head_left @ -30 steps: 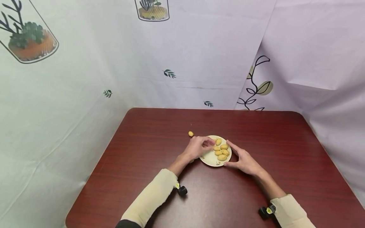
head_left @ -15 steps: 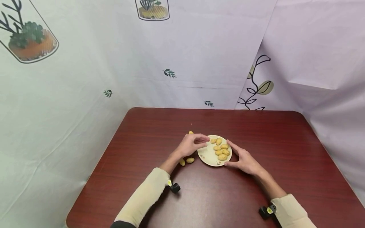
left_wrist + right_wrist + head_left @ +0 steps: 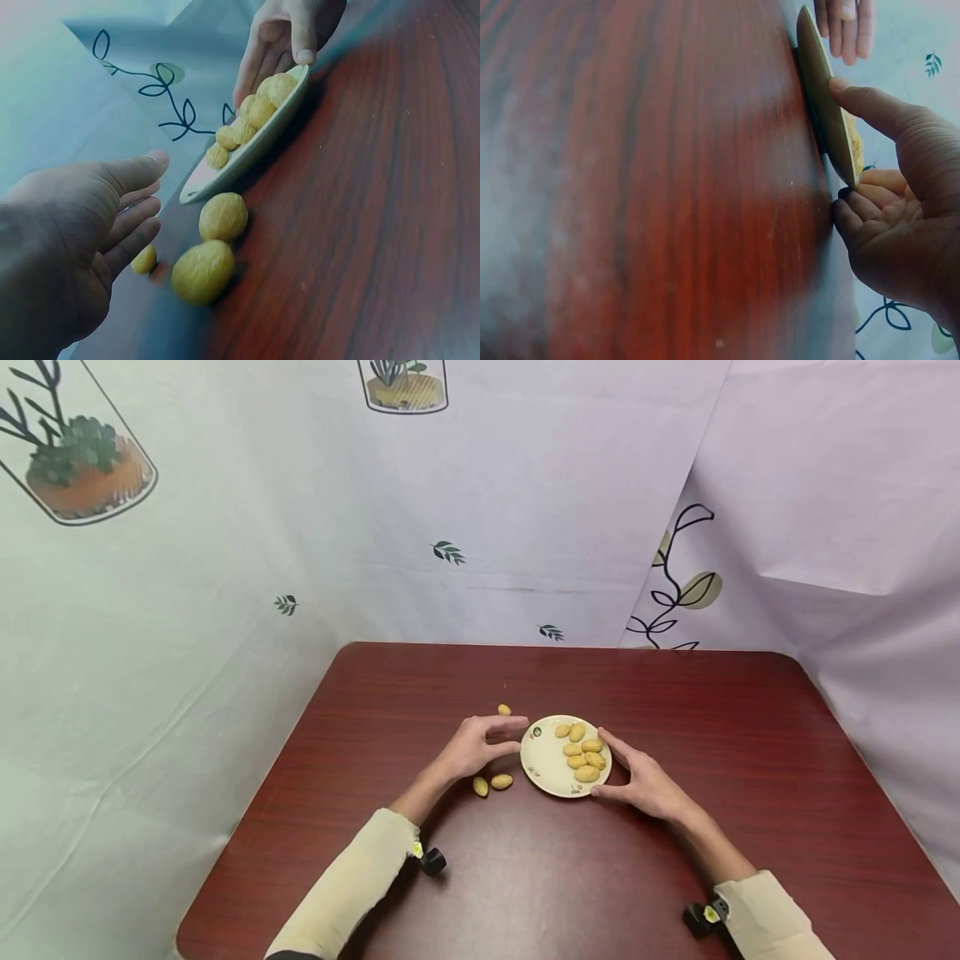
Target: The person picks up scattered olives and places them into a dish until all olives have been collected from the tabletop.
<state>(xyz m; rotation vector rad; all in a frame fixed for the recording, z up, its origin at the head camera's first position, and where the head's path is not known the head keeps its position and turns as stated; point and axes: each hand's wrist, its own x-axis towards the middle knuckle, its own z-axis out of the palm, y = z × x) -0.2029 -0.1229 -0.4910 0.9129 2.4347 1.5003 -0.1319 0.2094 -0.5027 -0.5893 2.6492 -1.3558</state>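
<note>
Yellow, oval, fruit-like pieces (image 3: 587, 773) sit clustered on the right part of a round, cream-coloured plate with small printed motifs (image 3: 547, 766); a second ago the left hand (image 3: 474, 747) reached over that plate beside them, and it has since drawn back leftward, uncovering the rim; this suggests a piece has just been let go at the cluster's far edge, leaving that hand free. Its fingers are extended, the thumb apart, and it holds nothing; the right hand (image 3: 641, 783) holds the plate's right rim between thumb and fingers, close beside the cluster. Three pieces remain off the plate, on the dark red-brown, wood-grained surface (image 3: 570, 868); one loose far piece (image 3: 504, 710) lies just beyond the left hand's fingers; two loose near pieces (image 3: 502, 782) lie between that hand and the person.
</note>
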